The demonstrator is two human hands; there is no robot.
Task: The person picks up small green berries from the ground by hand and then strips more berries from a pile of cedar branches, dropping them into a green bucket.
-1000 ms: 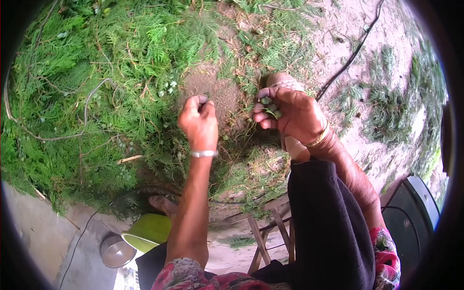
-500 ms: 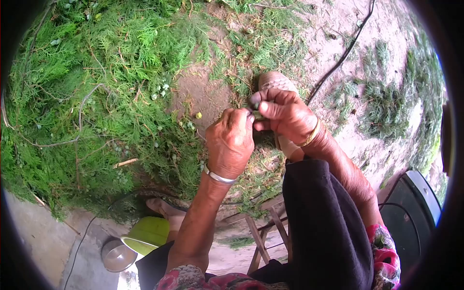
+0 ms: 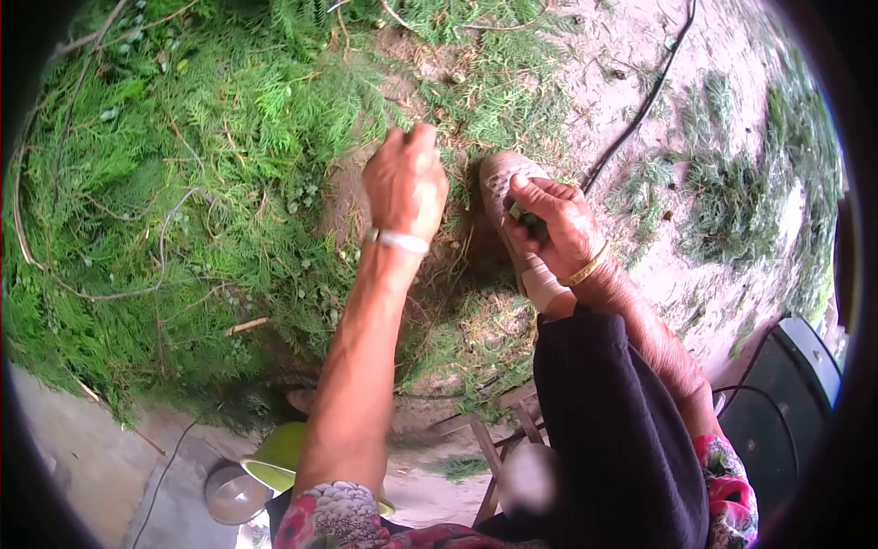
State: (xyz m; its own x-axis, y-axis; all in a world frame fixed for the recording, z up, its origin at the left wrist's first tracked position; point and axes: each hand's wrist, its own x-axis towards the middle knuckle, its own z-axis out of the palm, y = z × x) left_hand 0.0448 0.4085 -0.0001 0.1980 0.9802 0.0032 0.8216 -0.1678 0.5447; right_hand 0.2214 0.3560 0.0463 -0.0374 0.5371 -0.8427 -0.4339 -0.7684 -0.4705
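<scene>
My left hand (image 3: pixel 407 188), with a silver bangle on its wrist, is closed above the bare soil beside the green conifer cuttings (image 3: pixel 247 119). Its fingertips are turned away, so whatever they may hold is hidden. My right hand (image 3: pixel 556 224), wearing a gold-coloured bangle, is curled around several small green cones (image 3: pixel 530 222), partly covered by the fingers and too small to see clearly. It hovers over my shoe (image 3: pixel 508 174), apart from the left hand.
A bare twig (image 3: pixel 165 229) lies across the cuttings at left. A black cable (image 3: pixel 631 123) runs over the ground at upper right. Below are a yellow-green container (image 3: pixel 274 455), a bowl (image 3: pixel 233 494) and wooden legs (image 3: pixel 489 448). A dark case (image 3: pixel 777 393) stands at right.
My hands were together at the fingertips and are now apart. The left moved up and slightly left towards the cuttings; the right turned, showing the green cones in its palm.
</scene>
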